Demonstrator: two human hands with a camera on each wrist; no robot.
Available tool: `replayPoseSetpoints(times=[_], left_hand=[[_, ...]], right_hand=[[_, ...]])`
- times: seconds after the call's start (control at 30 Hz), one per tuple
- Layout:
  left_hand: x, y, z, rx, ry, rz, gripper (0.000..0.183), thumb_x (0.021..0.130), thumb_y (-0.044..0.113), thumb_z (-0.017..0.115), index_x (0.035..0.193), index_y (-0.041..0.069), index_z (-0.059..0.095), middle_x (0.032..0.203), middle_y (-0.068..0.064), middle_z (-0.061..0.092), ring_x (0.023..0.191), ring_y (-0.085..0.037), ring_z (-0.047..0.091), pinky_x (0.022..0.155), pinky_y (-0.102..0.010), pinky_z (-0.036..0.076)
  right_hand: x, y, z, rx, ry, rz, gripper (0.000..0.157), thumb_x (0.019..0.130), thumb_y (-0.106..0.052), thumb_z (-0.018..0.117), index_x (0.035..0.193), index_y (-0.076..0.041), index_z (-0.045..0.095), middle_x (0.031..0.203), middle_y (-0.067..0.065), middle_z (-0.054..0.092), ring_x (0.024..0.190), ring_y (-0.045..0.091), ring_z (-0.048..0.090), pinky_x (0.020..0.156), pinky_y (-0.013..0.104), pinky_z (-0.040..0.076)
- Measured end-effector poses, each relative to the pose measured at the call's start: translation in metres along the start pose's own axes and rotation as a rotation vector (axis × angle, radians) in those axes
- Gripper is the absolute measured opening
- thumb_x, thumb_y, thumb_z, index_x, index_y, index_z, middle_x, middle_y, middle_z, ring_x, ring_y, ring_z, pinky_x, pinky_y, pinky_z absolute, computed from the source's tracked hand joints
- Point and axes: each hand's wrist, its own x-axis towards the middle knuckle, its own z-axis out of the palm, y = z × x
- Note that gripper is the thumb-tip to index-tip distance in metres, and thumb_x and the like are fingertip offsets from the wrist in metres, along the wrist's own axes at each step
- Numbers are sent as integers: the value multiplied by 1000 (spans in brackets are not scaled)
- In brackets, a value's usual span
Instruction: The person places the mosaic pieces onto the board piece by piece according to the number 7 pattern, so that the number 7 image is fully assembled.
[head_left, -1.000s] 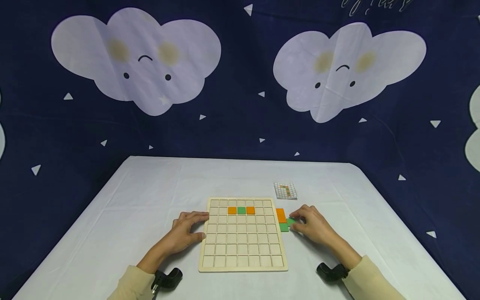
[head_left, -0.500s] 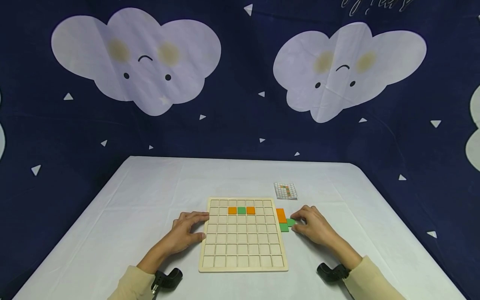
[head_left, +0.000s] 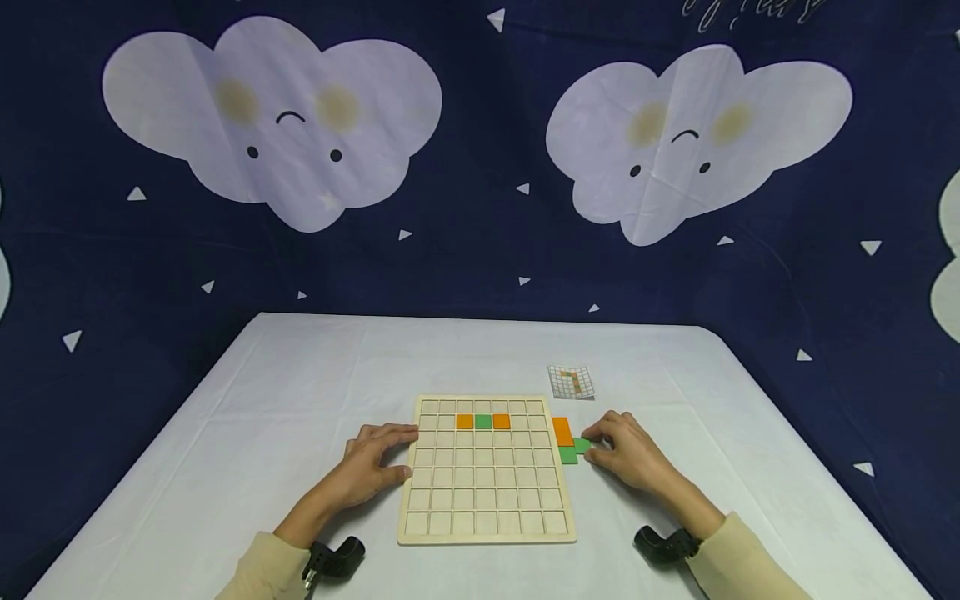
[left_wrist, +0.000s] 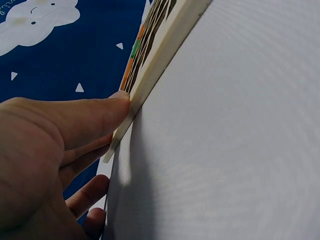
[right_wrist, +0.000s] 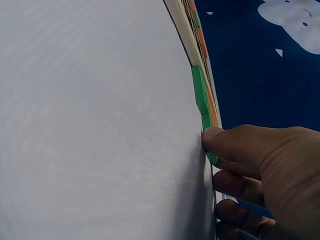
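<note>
On the white-clothed bench [head_left: 450, 358], lower right of centre, my right grip [head_left: 628, 452] pinches a flat green tile [head_left: 581, 446]; my left grip [head_left: 367, 463], unclenched, touches the pale wooden grid board [head_left: 486, 500]. I'd lift level.

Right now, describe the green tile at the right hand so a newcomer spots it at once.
On the table, find the board, then the loose tiles beside its right edge. The green tile lies farthest from the board; unlike the green one nearer it, this one is pinched by the right hand.
</note>
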Motion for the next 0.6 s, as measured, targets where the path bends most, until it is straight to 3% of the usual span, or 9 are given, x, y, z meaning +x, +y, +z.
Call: replayPoseSetpoints(times=[0.6], left_hand=[[0, 0, 0, -13, -3, -1, 50, 78, 16, 73, 126, 11, 60, 138, -2, 53, 113, -20, 39, 88, -39, 23]], right_hand=[[-3, -1, -4, 14, 15, 25, 21, 76, -19, 75, 96, -14, 72, 85, -5, 57, 82, 13, 43, 70, 27, 34]])
